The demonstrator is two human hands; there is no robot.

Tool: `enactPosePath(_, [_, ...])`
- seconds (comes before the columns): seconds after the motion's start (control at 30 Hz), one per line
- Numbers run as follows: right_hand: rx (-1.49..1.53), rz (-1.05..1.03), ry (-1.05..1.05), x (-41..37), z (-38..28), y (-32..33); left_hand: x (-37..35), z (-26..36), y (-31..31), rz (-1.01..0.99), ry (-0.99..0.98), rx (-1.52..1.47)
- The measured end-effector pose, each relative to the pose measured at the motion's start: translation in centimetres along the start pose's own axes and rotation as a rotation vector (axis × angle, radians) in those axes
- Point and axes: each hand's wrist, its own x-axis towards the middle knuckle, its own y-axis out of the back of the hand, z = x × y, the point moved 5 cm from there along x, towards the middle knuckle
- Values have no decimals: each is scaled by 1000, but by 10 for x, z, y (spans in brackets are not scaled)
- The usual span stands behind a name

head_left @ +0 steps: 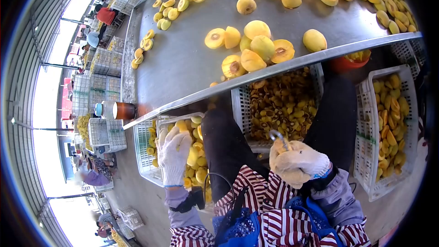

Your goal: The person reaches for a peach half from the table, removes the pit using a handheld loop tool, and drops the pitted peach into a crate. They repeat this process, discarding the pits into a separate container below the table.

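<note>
**Left glove over the fruit crate, right fist around the loop tool**

We start with the left hand (173,155), in a white knit glove. Its fingers (170,138) are spread and stretched forward, lying on or just above the yellow fruit pieces (196,155) in the left crate (142,155). We cannot tell whether they touch. The pieces lie directly under the palm and out to its right, so this hand is by far the nearer one. The right hand (298,163) is well apart, on the far side of the person's dark-trousered leg.

That right hand is closed into a fist around a metal loop tool (278,137). The fingers are pressed together on the handle, and only the bent steel end shows. The tool's long axis runs up and slightly left out of the fist, toward the middle crate (238,105). This crate sits between the knees and holds brown pits and scraps (283,105).

A right crate (363,123) beside the other leg holds more yellow halves. Above all three crates runs the steel tabletop (183,59), its near rim crossing the view on a slant. A cluster of halved fruit (254,48) sits just inside that rim, and many more halves lie farther back (some cut face up, showing the pit hollow). A capped jar (116,110) stands at the tabletop's left corner.

The room is a long open-sided shed. We see stacked white crates (100,73) and other people at work along the left, one in red (106,16).
</note>
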Motion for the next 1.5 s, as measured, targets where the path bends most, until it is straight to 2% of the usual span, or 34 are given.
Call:
enactPosePath(0.03, [-32, 61, -47, 2, 2, 1, 2, 19, -2, 69, -127, -41])
enactPosePath(0.1, [-105, 154, -91, 5, 5, -4, 8, 55, -23, -79, 208, -886])
enactPosePath(0.17, [-188, 205, -95, 7, 7, -11, 16, 117, -32, -382, 48, -1348])
enactPosePath(0.2, [-289, 271, -73, 4, 5, -18, 20, 136, -45, -492, -88, -1402])
enactPosePath(0.23, [-390, 335, -52, 1, 2, -21, 24, 149, -50, -590, -211, -1264])
enactPosePath(0.27, [-369, 350, 29, -1, -3, -22, 28, 153, -54, -668, -186, -1194])
enactPosePath(0.3, [-459, 493, 97, -2, -10, -22, 31, 159, -57, -745, -162, -1121])
enactPosePath(0.37, [-627, 776, 233, -4, -22, -26, 41, 162, -57, -598, -20, -973])
enactPosePath(0.4, [-626, 744, 396, -1, -25, -19, 44, 164, -56, -598, -68, -938])
enactPosePath(0.43, [-660, 783, 413, -3, -25, -14, 51, 167, -54, -594, -119, -903])
enactPosePath(0.5, [-721, 866, 438, -4, -28, -11, 72, 159, -45, -498, -50, -1093])
enactPosePath(0.6, [-665, 833, 379, -5, -28, -18, 136, 109, -50, -11, 26, -514])
enactPosePath(0.7, [-692, 839, 387, -6, -28, -17, 181, 100, -80, -293, 199, 96])
enactPosePath(0.8, [-777, 891, 393, -10, -30, -12, 189, 91, -112, -259, -26, 3])
enactPosePath(0.9, [-787, 884, 380, -12, -32, -8, 174, 95, -99, -210, 305, -547])
enactPosePath(0.93, [-766, 888, 374, -12, -31, -9, 178, 87, -104, -133, 283, -889])
enactPosePath(0.97, [-745, 892, 364, -11, -29, -10, 170, 78, -107, -153, 247, -1164])
enactPosePath(1.03, [-790, 887, 371, -12, -31, -16, 142, 99, -87, -234, 114, -1421])
enactPosePath(1.1, [-876, 869, 415, -9, -31, -19, 115, 110, -91, -390, 161, -1608])
enactPosePath(1.13, [-906, 860, 431, -8, -31, -17, 102, 118, -91, -498, 277, -1711])
enactPosePath(1.23, [-933, 858, 449, -9, -28, -14, 79, 138, -98, -476, 270, -1863])
enactPosePath(1.37, [-816, 882, 468, -12, -29, -22, 58, 163, -107, -622, 214, -1989])
enactPosePath(1.43, [-757, 892, 500, -15, -29, -22, 39, 169, -101, -580, 293, -1731])
enactPosePath(1.47, [-727, 896, 511, -17, -28, -20, 39, 163, -103, -601, 272, -1591])
enactPosePath(1.5, [-696, 901, 520, -19, -28, -18, 39, 157, -106, -573, 261, -1588])
